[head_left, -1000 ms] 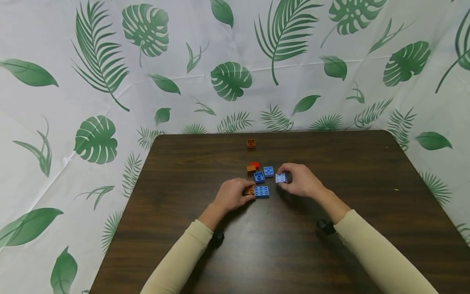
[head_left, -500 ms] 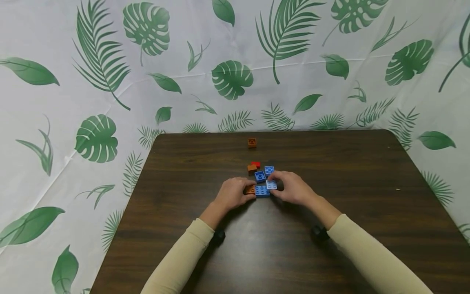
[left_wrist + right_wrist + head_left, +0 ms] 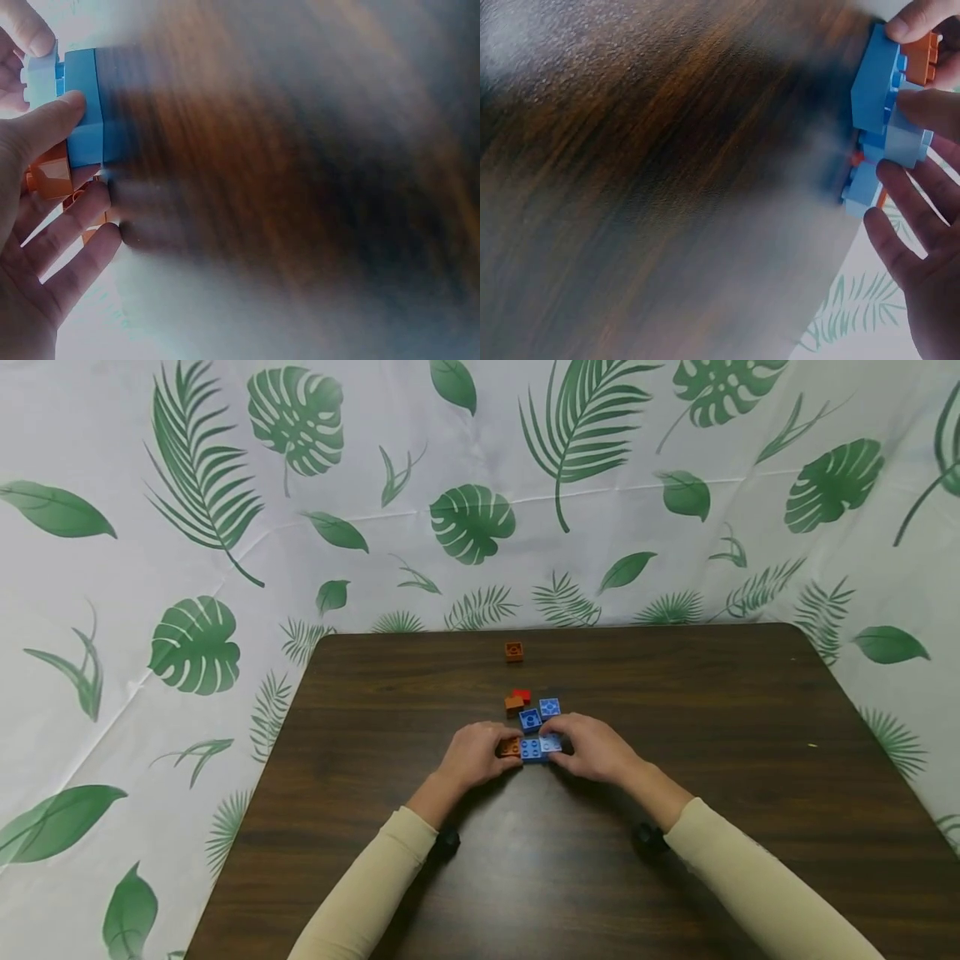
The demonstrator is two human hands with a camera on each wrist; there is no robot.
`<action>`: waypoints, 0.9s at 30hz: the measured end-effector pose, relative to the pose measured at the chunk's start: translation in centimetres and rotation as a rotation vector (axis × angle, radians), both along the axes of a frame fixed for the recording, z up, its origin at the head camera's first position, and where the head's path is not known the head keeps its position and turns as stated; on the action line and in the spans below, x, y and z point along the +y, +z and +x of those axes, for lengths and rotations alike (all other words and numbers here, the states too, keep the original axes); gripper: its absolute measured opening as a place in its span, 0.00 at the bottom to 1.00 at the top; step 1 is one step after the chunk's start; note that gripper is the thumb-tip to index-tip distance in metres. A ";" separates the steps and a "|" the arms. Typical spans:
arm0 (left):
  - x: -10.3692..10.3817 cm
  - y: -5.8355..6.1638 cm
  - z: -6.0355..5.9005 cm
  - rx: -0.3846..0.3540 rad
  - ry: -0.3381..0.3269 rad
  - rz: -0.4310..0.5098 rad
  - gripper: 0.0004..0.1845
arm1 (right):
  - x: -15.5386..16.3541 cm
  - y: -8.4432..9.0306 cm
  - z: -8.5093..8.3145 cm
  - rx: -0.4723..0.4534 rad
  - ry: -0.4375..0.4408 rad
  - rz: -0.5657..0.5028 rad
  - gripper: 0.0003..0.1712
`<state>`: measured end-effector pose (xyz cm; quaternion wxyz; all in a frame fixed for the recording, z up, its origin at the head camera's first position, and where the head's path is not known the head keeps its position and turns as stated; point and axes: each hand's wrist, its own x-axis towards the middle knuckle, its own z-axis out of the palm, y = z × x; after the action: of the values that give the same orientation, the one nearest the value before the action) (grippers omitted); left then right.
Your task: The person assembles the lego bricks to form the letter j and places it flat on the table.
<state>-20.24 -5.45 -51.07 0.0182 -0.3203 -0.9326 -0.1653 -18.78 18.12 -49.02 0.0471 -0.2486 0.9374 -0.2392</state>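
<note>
Left hand [image 3: 471, 758] grips the blue brick [image 3: 532, 749] steady while right hand [image 3: 592, 750] pinches the light-blue brick [image 3: 552, 742], best pressed squarely onto its studs.

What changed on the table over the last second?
The right hand carried the light blue brick leftward and nearer, onto the blue plate. The left hand stayed gripping the orange brick beside that plate. The loose bricks behind did not move.

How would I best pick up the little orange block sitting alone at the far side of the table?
Pinch the small orange plastic block by two opposite flat sides, coming from above. It sits apart on the dark wooden table, so probably nothing would block your fingers.
</note>
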 end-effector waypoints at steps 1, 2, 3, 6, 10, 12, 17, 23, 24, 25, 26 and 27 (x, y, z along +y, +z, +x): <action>0.0 0.0 0.0 -0.001 0.000 0.000 0.23 | -0.1 0.0 0.0 0.003 0.000 0.007 0.19; -0.1 -0.1 0.0 -0.003 0.000 -0.002 0.23 | -0.2 0.0 0.0 0.004 0.000 0.014 0.19; -0.1 -0.1 0.0 -0.005 0.001 -0.001 0.23 | -0.2 0.0 0.0 0.003 -0.002 0.018 0.19; -0.1 -0.2 0.0 -0.003 0.004 0.000 0.24 | -0.4 0.2 -0.1 -0.001 -0.008 0.032 0.19; -0.2 -0.1 -0.1 0.000 0.009 0.001 0.24 | -0.6 0.5 -0.2 -0.005 -0.003 0.040 0.19; -0.2 -0.1 -0.1 -0.003 0.009 0.000 0.24 | -0.6 0.6 -0.2 -0.008 -0.005 0.046 0.18; -0.1 -0.1 -0.1 -0.011 0.008 0.000 0.24 | -0.6 0.9 -0.1 -0.003 -0.007 0.064 0.18; -0.1 -0.1 0.0 -0.005 0.009 0.002 0.24 | -1.0 1.1 0.1 -0.005 -0.010 0.105 0.20; -0.1 -0.1 0.0 -0.002 0.008 0.001 0.24 | -1.1 1.2 0.1 -0.008 -0.014 0.113 0.20; -0.1 -0.1 0.0 -0.001 0.007 0.004 0.24 | -1.1 1.2 0.1 -0.010 -0.018 0.118 0.20; -0.1 0.0 0.0 -0.001 0.007 0.007 0.24 | -1.1 1.2 0.1 -0.011 -0.020 0.123 0.20; -0.1 0.0 0.0 0.001 0.006 0.008 0.24 | -1.1 1.3 0.1 -0.012 -0.022 0.127 0.20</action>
<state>-20.23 -5.51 -51.09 0.0207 -0.3176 -0.9329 -0.1689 -18.64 16.98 -47.72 0.0659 -0.2333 0.9531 -0.1811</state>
